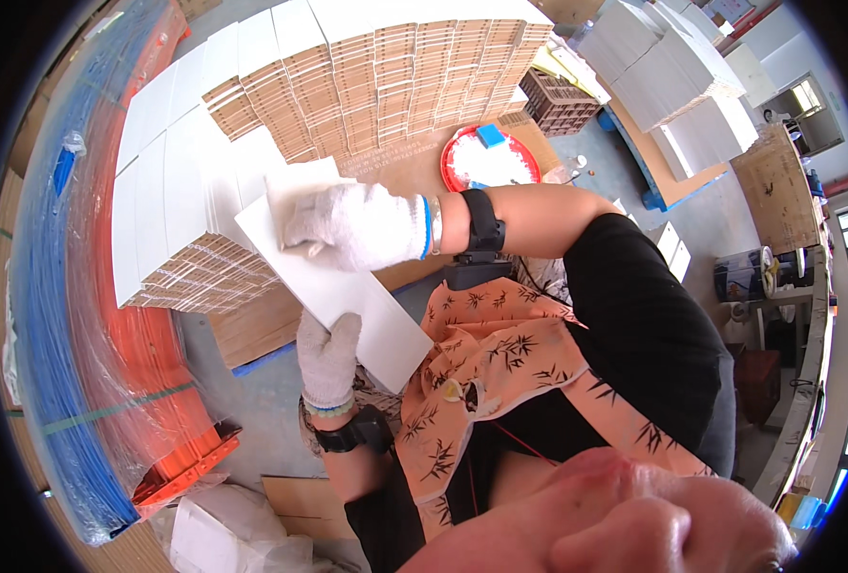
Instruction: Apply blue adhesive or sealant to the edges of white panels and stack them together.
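Note:
A long white board (386, 329) slants across in front of me, its near end by my apron. My left hand (328, 358), in a white knitted glove, grips the board's lower left edge. My right hand (362, 227), gloved in the same way, lies across the upper part of the board with its fingers curled. What sits under those fingers, if anything, is hidden. Just beyond the board's far end stands a stack of white-faced boards with brown edges (180, 196), and a pale piece (305, 175) shows beside my right glove.
Tall rows of stacked boards (348, 76) stand at the back. A red round tray (448, 167) of white material holds a blue block (490, 136). Plastic-wrapped orange beams (147, 363) and blue beams (61, 315) line the left. More white stacks (667, 72) stand at the back right.

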Demonstrator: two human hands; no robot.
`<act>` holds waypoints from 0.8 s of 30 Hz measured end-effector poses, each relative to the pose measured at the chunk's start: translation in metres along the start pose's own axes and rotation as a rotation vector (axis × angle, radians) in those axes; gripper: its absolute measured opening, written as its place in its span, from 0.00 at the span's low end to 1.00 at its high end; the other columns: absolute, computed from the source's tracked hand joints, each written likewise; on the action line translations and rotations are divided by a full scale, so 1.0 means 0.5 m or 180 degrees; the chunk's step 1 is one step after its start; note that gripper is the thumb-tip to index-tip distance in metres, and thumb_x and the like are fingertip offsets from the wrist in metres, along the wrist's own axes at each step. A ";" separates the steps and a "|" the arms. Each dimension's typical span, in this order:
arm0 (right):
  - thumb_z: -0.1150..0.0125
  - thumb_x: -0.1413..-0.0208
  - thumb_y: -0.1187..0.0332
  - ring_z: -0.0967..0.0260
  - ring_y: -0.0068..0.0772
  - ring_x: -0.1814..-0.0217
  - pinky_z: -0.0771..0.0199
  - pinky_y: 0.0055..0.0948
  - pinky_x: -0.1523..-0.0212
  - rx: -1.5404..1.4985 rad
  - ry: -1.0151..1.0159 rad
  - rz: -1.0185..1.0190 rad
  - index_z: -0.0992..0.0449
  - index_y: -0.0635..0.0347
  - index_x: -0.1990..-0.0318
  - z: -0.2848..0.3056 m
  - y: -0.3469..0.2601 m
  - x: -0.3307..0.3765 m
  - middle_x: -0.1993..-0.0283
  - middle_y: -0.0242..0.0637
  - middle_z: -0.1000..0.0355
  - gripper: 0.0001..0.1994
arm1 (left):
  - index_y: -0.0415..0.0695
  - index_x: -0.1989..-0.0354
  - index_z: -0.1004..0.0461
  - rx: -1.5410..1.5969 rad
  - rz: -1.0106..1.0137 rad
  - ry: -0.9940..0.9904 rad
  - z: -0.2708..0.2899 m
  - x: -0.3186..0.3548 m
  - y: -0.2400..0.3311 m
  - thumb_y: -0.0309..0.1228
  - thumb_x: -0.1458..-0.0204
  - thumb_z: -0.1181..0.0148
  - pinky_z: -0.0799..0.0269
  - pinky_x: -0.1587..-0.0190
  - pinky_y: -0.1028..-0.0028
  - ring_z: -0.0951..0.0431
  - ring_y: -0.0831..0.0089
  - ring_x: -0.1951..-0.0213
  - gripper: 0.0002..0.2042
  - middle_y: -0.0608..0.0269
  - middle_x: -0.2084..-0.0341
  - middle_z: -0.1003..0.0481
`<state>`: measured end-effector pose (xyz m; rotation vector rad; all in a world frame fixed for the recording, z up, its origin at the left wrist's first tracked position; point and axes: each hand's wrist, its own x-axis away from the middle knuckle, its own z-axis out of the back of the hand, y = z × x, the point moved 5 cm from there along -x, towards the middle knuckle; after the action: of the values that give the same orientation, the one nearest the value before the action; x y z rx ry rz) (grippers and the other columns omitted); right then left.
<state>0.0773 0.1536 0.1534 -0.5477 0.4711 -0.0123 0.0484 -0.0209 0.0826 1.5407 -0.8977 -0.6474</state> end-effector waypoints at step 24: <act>0.40 0.51 0.67 0.25 0.44 0.69 0.22 0.39 0.72 0.0730 0.0657 0.1375 0.21 0.54 0.53 -0.003 0.002 -0.016 0.57 0.39 0.25 0.16 | 0.35 0.40 0.31 0.0149 0.0208 -0.0330 -0.020 -0.001 -0.008 0.27 0.44 0.44 0.31 0.47 0.73 0.26 0.75 0.53 0.22 0.63 0.51 0.25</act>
<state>0.0695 0.1550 0.1552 -0.2117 0.7719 0.2896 0.0569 -0.0149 0.0802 1.5237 -1.0437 -0.6679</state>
